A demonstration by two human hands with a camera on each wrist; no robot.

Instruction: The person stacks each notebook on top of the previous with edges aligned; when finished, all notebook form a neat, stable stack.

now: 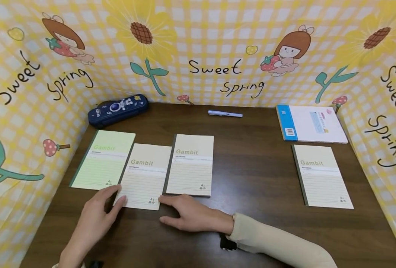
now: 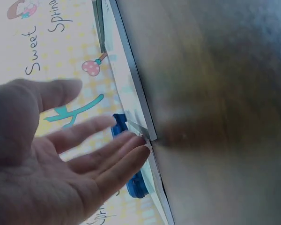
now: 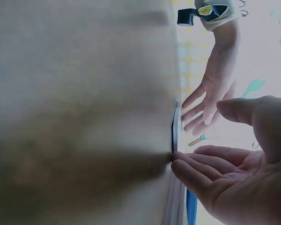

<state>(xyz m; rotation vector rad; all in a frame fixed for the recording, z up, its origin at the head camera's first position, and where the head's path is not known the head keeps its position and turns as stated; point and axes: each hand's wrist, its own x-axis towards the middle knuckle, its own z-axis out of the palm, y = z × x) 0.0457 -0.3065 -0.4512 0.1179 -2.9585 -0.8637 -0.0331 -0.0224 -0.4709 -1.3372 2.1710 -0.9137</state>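
A cream Gambit notebook [image 1: 146, 178] lies flat between both hands, lower than its two neighbours. At its lower left edge, my left hand [image 1: 95, 212] touches it with extended fingers, the thumb held apart. My right hand [image 1: 194, 214] reaches in from the other side, its fingertips at the lower right corner. Both wrist views show the left hand [image 2: 79, 159] and right hand [image 3: 234, 173] with fairly straight fingers against thin notebook edges. A green notebook [image 1: 104, 160] lies to the left, and another cream notebook [image 1: 194, 167] to the right, just above the right hand.
A navy pencil case [image 1: 119, 109] sits at the back left and a lilac pen [image 1: 224, 114] at the back middle. On the right, a blue-and-white book [image 1: 313, 124] lies above a further cream notebook [image 1: 322, 176]. Patterned cloth [image 1: 214, 44] walls the table's back and sides.
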